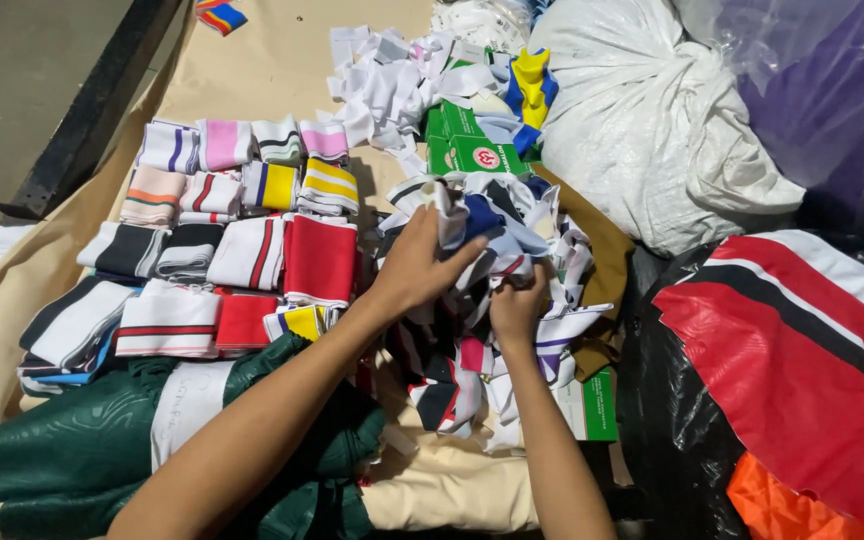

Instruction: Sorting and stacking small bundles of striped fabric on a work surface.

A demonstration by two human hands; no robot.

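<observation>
Two hands deep in a heap of striped knit trims.

From the head camera: the left hand lies on top of the loose pile of knit strips at the middle of the beige-covered table, fingers curled and pinching a white strip that stands up from the heap. The right hand, just beside it, is closed around strips lower in the same pile. To the left lie folded striped trims in neat rows, a green cloth near the arm, green boxes behind the pile, and a white sack further back.
</observation>
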